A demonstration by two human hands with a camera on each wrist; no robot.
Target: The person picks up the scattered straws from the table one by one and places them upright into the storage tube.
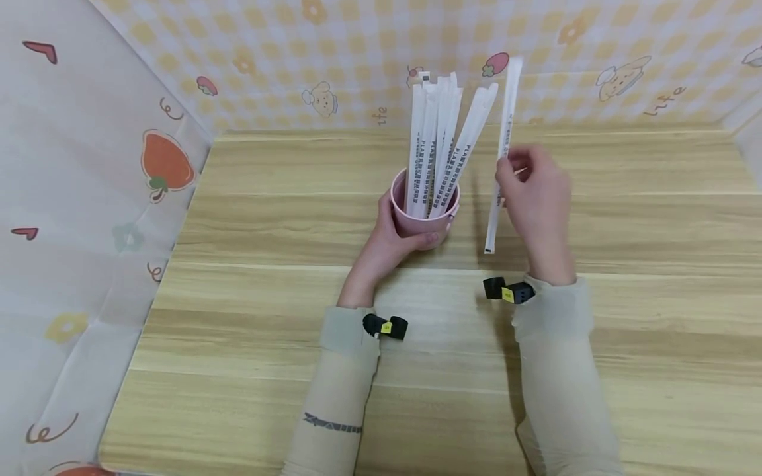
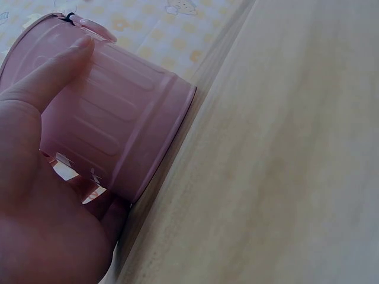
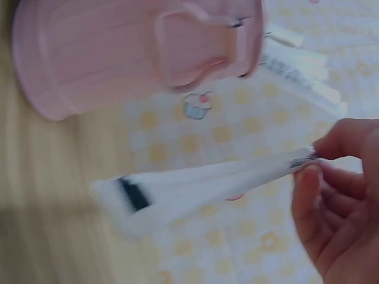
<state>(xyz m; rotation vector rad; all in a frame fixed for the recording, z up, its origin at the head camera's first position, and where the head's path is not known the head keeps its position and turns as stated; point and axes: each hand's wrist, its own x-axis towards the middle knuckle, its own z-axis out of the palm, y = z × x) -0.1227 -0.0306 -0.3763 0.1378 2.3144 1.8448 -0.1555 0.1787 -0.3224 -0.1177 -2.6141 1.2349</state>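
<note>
A pink ribbed bucket [image 1: 417,228] stands on the wooden table, holding several paper-wrapped straws [image 1: 430,145] that lean upright in it. My left hand [image 1: 389,235] grips the bucket from its left side; in the left wrist view the thumb lies along the ribbed wall [image 2: 112,112]. To the right of the bucket, my right hand [image 1: 536,198] pinches one wrapped straw [image 1: 507,125] near its middle, apart from the bucket and above the table. The right wrist view shows this straw's dark-marked end [image 3: 136,194] and the bucket's handle [image 3: 172,53].
The wood-grain table [image 1: 256,317] spreads around both arms. Behind it rises a yellow checked wall covering [image 1: 357,53], and a white printed sheet [image 1: 89,198] borders the left side. A small black camera sits on each wrist, the left one [image 1: 385,326] near the bucket's front.
</note>
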